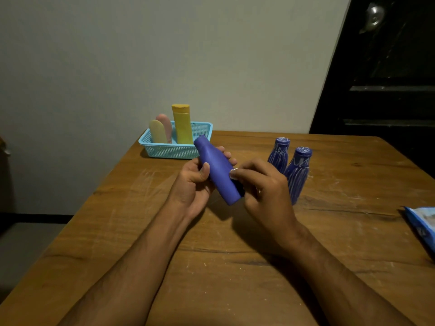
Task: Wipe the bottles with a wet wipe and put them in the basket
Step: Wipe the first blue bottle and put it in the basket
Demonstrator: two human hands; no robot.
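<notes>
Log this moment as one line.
left hand: holds blue bottle | right hand: wiping it | basket: three bottles | waiting: two

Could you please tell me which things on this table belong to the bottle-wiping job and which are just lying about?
Job: held blue bottle, wet wipe, left hand, right hand, two marked blue bottles, basket, blue packet, probably the wipes.

Lying about: door, table.
</notes>
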